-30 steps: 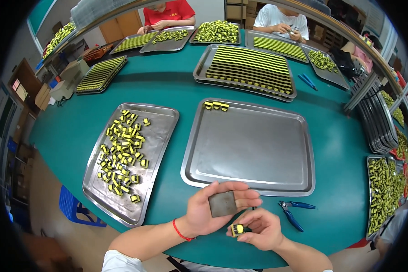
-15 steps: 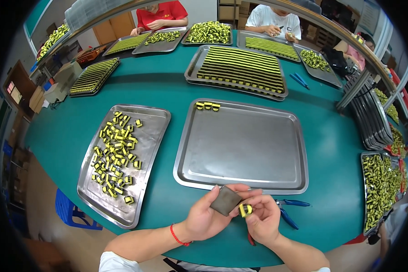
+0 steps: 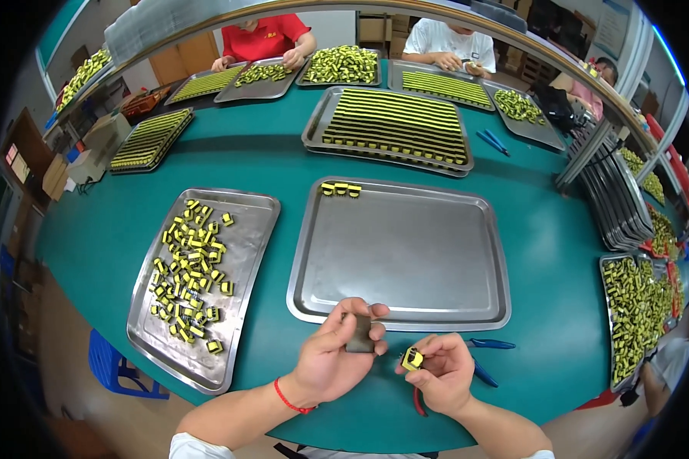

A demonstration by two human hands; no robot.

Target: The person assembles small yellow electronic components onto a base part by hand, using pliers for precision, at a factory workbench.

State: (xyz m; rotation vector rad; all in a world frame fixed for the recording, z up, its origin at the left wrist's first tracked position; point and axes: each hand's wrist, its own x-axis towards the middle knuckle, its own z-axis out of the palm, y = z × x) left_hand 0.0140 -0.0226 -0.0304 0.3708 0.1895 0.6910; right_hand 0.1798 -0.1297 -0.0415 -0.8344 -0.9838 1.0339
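Observation:
My left hand [image 3: 335, 356] is closed around a flat dark grey plate [image 3: 360, 336], its fingers wrapped over the edges. A red cord circles that wrist. In my right hand [image 3: 442, 375], thumb and fingers pinch a small yellow-and-black transformer [image 3: 412, 359], a little right of the plate and apart from it. Both hands are at the near edge of a large metal tray [image 3: 406, 264], where three similar transformers [image 3: 341, 190] stand in a row at the far left corner. To the left, another metal tray [image 3: 245, 252] carries many loose transformers [image 3: 195, 268], tumbled in a heap.
Blue-handled pliers [image 3: 486, 359] lie beside my right hand, and a red handle [image 3: 419, 402] below it. Blue tweezers [image 3: 494, 142] lie farther back. Stacked trays of transformer rows [image 3: 394, 130] stand behind the large tray. Two people [image 3: 264, 38] work across the green table [image 3: 230, 164].
My hands have drawn apart; the plate has turned more edge-on in my left hand. The transformer has turned in my right fingers. The whole view has shifted slightly.

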